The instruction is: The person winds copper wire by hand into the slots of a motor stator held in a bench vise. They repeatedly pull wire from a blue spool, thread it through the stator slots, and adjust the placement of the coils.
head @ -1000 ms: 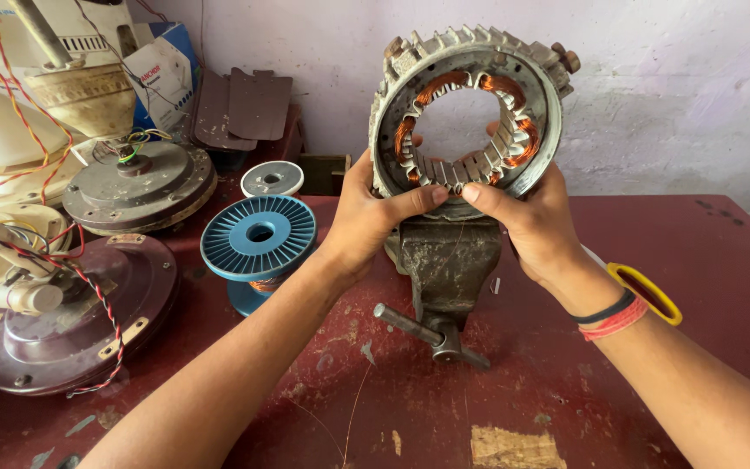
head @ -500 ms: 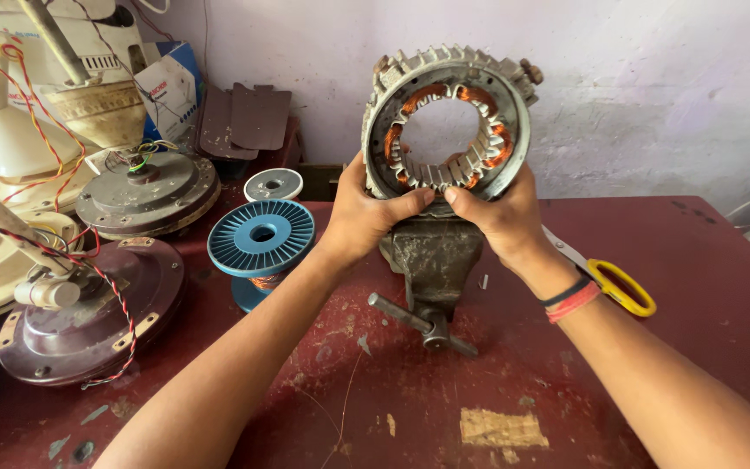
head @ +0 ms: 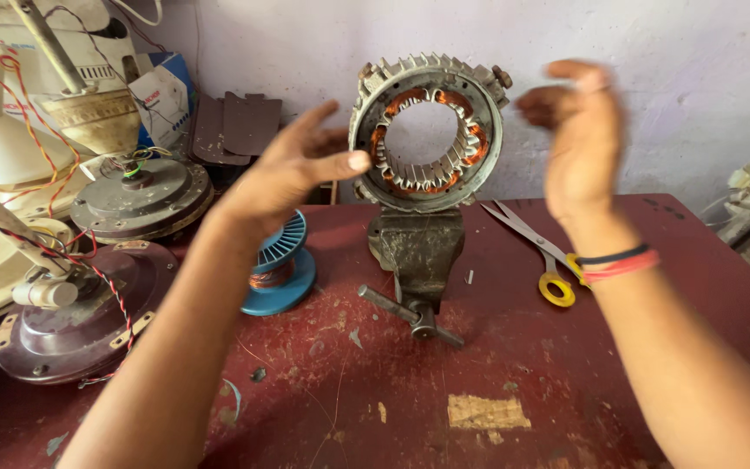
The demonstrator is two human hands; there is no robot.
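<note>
A round metal motor stator (head: pixel 430 130) with copper windings stands upright, clamped in a small bench vise (head: pixel 416 252) on the red table (head: pixel 479 365). My left hand (head: pixel 292 169) hovers open just left of the stator, its thumb tip close to the rim. My right hand (head: pixel 576 139) is raised to the right of the stator, fingers loosely apart, clear of it and blurred. Neither hand holds anything. The right wrist wears black and red bands.
A blue wire spool (head: pixel 281 265) sits behind my left forearm. Yellow-handled scissors (head: pixel 542 252) lie to the right of the vise. Fan motor housings (head: pixel 141 200) and a brown domed cover (head: pixel 71 313) with red wires crowd the left. The wall is close behind.
Both hands have let go of the stator's lower rim and moved apart and upward. The stator stays in the vise.
</note>
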